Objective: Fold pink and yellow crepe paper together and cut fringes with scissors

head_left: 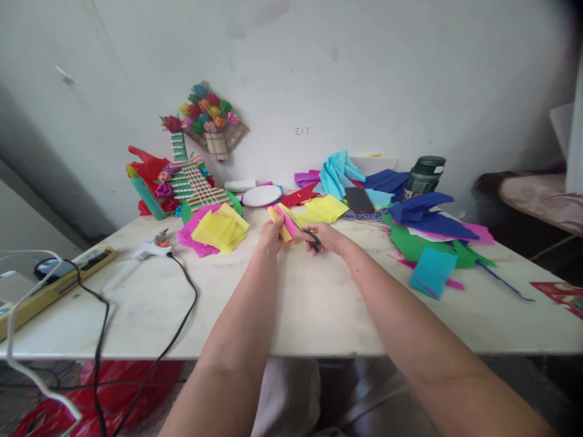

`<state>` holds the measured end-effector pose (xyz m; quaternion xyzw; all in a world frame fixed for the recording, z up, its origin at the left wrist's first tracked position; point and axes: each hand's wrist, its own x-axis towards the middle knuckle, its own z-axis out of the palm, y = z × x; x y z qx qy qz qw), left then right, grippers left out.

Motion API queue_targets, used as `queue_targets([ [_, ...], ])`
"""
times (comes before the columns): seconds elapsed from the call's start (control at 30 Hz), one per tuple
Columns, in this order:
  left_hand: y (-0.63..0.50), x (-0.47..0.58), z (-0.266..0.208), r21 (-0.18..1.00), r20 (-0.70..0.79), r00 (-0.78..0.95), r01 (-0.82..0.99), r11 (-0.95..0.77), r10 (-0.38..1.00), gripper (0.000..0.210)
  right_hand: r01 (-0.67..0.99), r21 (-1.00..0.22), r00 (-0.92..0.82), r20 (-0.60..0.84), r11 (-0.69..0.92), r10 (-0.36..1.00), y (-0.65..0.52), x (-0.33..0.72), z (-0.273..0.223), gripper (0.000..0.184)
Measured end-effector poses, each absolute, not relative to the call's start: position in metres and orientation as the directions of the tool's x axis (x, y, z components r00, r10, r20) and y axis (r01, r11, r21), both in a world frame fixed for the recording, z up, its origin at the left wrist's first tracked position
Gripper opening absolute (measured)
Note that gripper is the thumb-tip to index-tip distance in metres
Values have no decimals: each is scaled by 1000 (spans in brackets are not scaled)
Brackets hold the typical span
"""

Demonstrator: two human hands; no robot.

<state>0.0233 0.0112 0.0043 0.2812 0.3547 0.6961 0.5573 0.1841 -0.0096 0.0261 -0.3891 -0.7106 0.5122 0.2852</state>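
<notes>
My left hand is closed on a folded piece of pink and yellow paper, held just above the table. In my right hand is a pair of scissors with dark handles; the blades point up and left along the right side of the paper. Whether the blades touch the paper I cannot tell. Yellow paper sheets lie behind my right hand. Left of my left hand, more yellow paper rests on magenta paper.
A hot glue gun with a black cord and a yellow power strip lie at left. Behind stand a paper-flower guitar and a flower bouquet. A phone, a dark flask and green paper are at right.
</notes>
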Motion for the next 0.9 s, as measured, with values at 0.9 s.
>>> queue_targets([
  [0.9, 11, 27, 7, 842, -36, -254, -529, -108, 967, 9, 260, -962, -487, -57, 83, 872, -13, 176, 24, 35],
])
